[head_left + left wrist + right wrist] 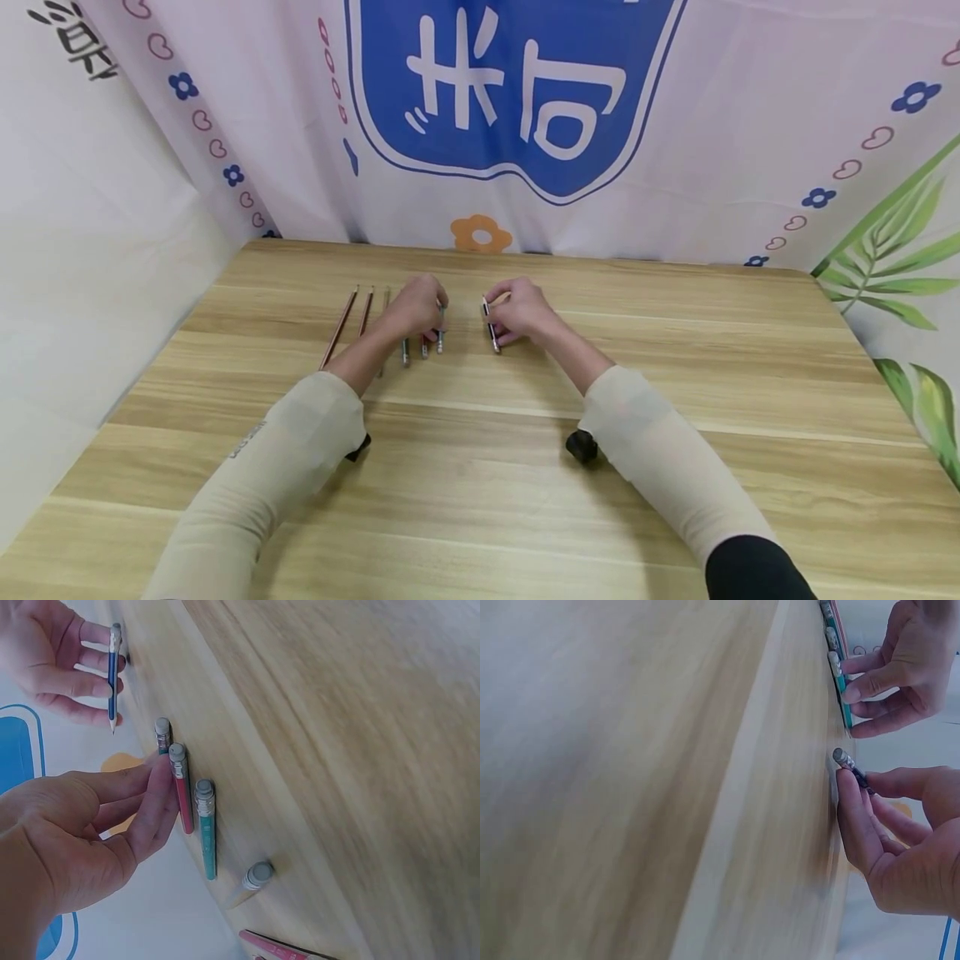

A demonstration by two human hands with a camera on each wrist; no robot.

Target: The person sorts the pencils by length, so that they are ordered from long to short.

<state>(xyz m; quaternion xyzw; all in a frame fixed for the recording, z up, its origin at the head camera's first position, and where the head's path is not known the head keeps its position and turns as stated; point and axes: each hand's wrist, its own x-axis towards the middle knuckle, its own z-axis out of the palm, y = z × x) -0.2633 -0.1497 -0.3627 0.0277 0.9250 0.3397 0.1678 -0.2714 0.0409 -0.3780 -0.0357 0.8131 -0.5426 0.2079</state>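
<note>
My right hand (521, 310) pinches a short dark blue pencil (491, 327) between thumb and fingers, its silver eraser end toward me. To its left, my left hand (416, 304) holds a teal pencil (441, 340) at the right end of a row. In the right wrist view, the thumb of that left hand (900, 679) lies against the teal pencil (838, 679). Beside it are a red pencil (182, 791) and a green pencil (206, 832), both with grey erasers. The left hand partly covers the row in the head view.
Farther left on the wooden table (465, 500) lie a long reddish-brown pencil (339, 327), another brown pencil (365, 312) and a pale one (386, 298). A printed curtain (712, 167) hangs along the far edge. White sheeting (90, 250) borders the left side.
</note>
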